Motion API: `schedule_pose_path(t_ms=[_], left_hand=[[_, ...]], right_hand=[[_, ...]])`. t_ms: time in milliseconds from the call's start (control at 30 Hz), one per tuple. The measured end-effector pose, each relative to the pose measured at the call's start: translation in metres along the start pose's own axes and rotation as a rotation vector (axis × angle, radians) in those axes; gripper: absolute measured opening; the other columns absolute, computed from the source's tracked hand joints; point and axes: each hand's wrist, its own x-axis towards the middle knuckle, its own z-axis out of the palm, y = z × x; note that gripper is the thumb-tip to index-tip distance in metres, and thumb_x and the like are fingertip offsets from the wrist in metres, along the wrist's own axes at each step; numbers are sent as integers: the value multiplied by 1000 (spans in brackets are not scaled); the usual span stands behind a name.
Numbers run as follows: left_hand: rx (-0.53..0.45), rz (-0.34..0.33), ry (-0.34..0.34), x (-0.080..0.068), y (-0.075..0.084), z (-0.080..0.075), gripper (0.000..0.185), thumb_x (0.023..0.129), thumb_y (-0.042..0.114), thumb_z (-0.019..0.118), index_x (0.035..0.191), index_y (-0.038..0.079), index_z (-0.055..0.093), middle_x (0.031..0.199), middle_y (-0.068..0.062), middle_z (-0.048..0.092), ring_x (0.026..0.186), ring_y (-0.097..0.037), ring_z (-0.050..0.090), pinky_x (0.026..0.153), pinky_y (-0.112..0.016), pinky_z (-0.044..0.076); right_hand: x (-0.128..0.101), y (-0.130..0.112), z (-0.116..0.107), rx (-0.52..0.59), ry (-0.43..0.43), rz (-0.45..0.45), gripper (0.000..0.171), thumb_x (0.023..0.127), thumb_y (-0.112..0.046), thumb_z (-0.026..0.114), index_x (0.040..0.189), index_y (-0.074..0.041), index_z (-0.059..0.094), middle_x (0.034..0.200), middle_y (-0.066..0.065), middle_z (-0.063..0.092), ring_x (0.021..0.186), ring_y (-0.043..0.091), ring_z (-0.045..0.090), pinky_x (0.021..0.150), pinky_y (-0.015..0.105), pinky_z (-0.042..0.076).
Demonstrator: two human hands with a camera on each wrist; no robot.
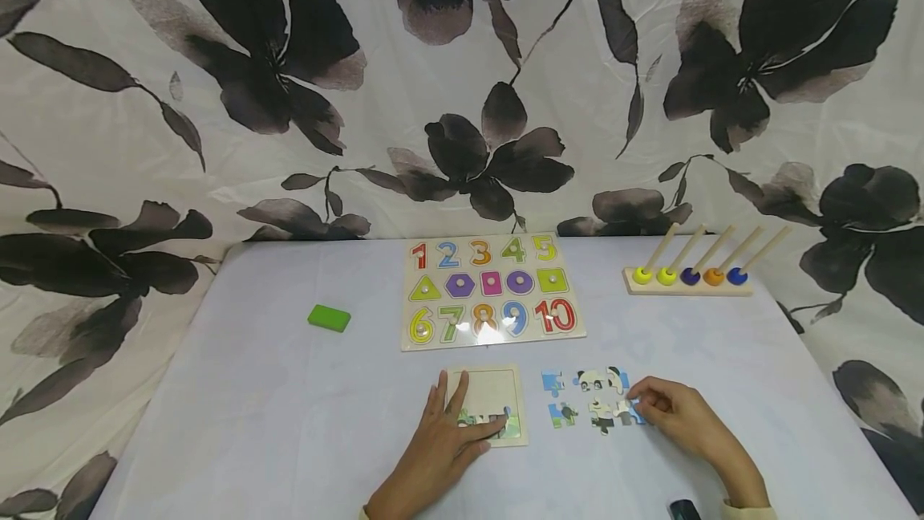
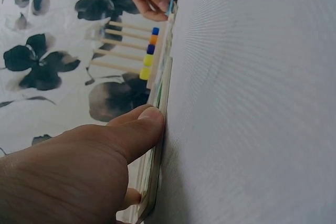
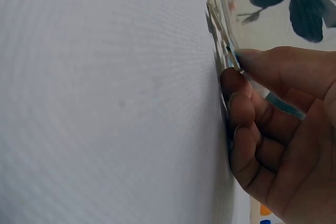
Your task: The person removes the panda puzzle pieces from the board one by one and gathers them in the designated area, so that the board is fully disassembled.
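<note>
My left hand (image 1: 449, 444) rests with spread fingers on a small square wooden puzzle tray (image 1: 494, 387). One finger touches the jigsaw pieces (image 1: 514, 425) along the tray's lower part. From the left wrist view, the thumb (image 2: 139, 129) lies at the tray's edge. To the right, my right hand (image 1: 678, 417) pinches a jigsaw piece (image 3: 234, 60) between thumb and forefinger, the other fingers curled beneath. This is at the right end of a group of loose panda-picture pieces (image 1: 590, 380) on the table, with blue and green pieces (image 1: 563, 416) on the group's left.
A wooden number-and-shape board (image 1: 411, 339) lies behind the tray. At the back right stands a bead stacker (image 1: 635, 289) with upright pegs. A green block (image 1: 329, 318) lies to the left, and a dark object (image 1: 683, 509) is at the near edge. Floral cloth hangs behind the table.
</note>
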Motion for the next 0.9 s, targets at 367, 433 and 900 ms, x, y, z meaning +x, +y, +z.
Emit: schedule_pose_path(t_ms=[367,433,900], left_hand=[[-1,3,5,0,0,-1,37,93,35,58,128,47,57,158,-22,13,142,-49,-7,112,-64,4],[-4,2,7,0,0,-1,36,93,35,58,128,46,57,157,-21,15,142,-49,-6,112,-64,4],[10,15,40,-13,-2,-8,37,92,30,61,125,46,60,156,-21,22,143,-49,7,112,-62,15]], right_hand=[[2,-3,1,-20,12,22,10,86,-3,66,95,-8,66,73,-1,55,60,7,48,53,21,43],[2,-3,1,-18,13,16,10,86,-3,66,95,-8,66,72,-1,55,59,7,47,53,21,42],[2,-11,4,-57,66,-18,5,91,-11,64,95,-9,66,72,-3,55,60,6,45,53,21,41]])
